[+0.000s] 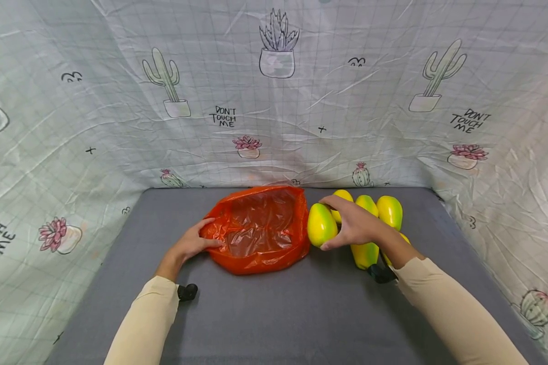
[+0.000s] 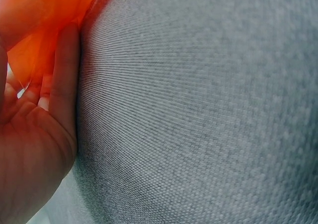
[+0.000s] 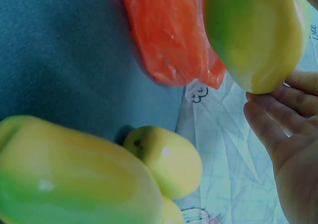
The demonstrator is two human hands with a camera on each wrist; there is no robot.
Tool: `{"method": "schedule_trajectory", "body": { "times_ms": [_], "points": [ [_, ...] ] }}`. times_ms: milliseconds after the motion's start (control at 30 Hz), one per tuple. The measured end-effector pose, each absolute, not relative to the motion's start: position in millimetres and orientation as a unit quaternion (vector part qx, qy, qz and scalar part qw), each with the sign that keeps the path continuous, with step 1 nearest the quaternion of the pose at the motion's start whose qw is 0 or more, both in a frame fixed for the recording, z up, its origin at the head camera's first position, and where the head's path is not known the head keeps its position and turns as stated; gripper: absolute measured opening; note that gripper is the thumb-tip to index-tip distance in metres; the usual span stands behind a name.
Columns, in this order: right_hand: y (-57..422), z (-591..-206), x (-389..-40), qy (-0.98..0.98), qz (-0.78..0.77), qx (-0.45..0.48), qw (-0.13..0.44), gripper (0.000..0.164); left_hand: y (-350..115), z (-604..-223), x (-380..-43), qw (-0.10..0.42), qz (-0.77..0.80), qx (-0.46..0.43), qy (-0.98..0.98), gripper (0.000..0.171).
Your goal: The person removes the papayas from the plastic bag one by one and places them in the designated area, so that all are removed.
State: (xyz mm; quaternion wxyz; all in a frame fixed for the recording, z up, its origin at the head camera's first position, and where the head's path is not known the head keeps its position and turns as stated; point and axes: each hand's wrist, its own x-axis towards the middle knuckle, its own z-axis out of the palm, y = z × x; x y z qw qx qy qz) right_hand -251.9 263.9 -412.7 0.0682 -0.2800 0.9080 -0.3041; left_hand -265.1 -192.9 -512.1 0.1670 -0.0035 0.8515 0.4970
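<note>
An orange-red plastic bag (image 1: 260,263) lies on the grey table with its mouth spread open, its crinkled inside showing. My left hand (image 1: 195,241) holds the bag's left rim; orange plastic covers part of its fingers in the left wrist view. Between the thumb and fingers of my right hand (image 1: 353,220) is a yellow-green mango (image 1: 321,225), just right of the bag's rim. In the right wrist view, the fingertips meet the lower end of this mango (image 3: 256,40). More mangoes sit behind and under the right hand, among them a large long fruit (image 3: 74,174).
At the group's far right stands one mango (image 1: 389,212), beside another mango (image 1: 367,204). A patterned cloth (image 1: 278,126) hangs behind the table (image 1: 265,319) and along both sides. Black devices (image 1: 188,292) are strapped at both wrists.
</note>
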Motion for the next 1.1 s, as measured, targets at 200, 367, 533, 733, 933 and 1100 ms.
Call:
{"method": "schedule_trajectory", "body": {
  "times_ms": [200, 367, 533, 733, 933, 1100],
  "points": [
    [272, -416, -248, 0.912, -0.296, -0.278, 0.062, 0.101, -194, -512, -264, 0.171, 0.501, -0.006, 0.848, 0.093],
    [279, -419, -245, 0.917, -0.286, -0.272, 0.060, 0.105, -195, -511, -263, 0.174, 0.498, -0.005, 0.850, 0.094],
    [285, -422, -242, 0.923, -0.274, -0.266, 0.055, 0.109, -193, -510, -263, 0.174, 0.498, -0.007, 0.849, 0.093],
    [292, -425, -239, 0.924, -0.273, -0.264, 0.048, 0.107, -194, -511, -264, 0.176, 0.493, -0.007, 0.852, 0.094],
    [294, -429, -237, 0.929, -0.267, -0.248, 0.058, 0.111, -195, -513, -265, 0.175, 0.495, -0.007, 0.851, 0.094],
    [296, -433, -236, 0.933, -0.262, -0.242, 0.059, 0.111, -194, -514, -264, 0.172, 0.494, -0.004, 0.852, 0.094]
  ]
}}
